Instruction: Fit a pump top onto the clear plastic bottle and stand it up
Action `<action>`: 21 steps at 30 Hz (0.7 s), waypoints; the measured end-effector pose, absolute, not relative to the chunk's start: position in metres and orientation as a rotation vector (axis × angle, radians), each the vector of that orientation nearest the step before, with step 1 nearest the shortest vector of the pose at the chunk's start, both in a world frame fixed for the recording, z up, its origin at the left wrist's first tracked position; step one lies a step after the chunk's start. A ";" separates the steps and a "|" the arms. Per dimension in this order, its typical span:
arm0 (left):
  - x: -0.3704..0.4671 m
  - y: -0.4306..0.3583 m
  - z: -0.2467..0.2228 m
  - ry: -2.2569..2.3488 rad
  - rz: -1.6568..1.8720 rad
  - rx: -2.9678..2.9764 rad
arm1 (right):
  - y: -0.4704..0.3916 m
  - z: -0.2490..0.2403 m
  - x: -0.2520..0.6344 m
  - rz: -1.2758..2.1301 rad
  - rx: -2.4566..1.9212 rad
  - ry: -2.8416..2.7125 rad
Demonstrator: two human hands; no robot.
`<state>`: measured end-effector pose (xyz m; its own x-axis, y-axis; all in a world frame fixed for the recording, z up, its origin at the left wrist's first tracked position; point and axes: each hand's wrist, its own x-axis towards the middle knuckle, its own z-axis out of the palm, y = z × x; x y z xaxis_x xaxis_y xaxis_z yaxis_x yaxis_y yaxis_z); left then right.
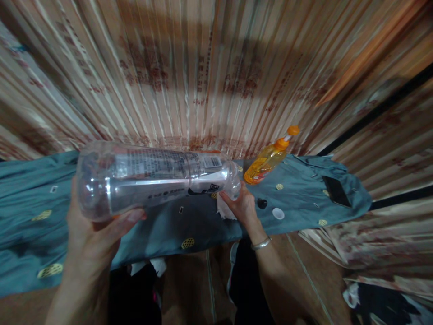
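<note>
A large clear plastic bottle (155,180) with a printed label lies sideways in the air between my hands, its base to the left and its neck to the right. My left hand (98,230) wraps round the base end, thumb along the underside. At the neck end, my right hand (244,203) grips with its fingers partly hidden behind the bottle. A white cloth or tissue (223,208) shows just below the neck, by my right hand; I cannot tell whether it is held or lies on the table.
An orange-yellow bottle with an orange cap (267,163) stands right of my right hand. Near it lie a small black object (262,203) and a white round lid (278,213). A dark flat phone-like object (336,190) rests farther right on the teal tablecloth (301,198). Curtains (209,90) hang close behind.
</note>
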<state>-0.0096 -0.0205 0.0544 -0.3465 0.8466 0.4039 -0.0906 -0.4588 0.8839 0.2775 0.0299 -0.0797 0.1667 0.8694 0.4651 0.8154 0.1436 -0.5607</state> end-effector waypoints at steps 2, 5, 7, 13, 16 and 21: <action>-0.006 -0.024 0.057 1.123 1.843 1.190 | 0.030 -0.080 0.278 0.094 -1.661 -1.639; 0.000 -0.030 0.062 1.159 1.831 1.173 | 0.030 -0.080 0.278 0.106 -1.682 -1.647; 0.002 -0.032 0.064 1.161 1.826 1.170 | 0.031 -0.081 0.278 0.104 -1.691 -1.646; -0.004 -0.028 0.063 1.113 1.818 1.226 | 0.031 -0.081 0.278 0.089 -1.693 -1.659; -0.006 -0.025 0.061 1.097 1.823 1.237 | 0.030 -0.080 0.278 0.072 -1.699 -1.654; 0.001 -0.029 0.065 1.129 1.848 1.148 | 0.029 -0.079 0.276 0.069 -1.663 -1.658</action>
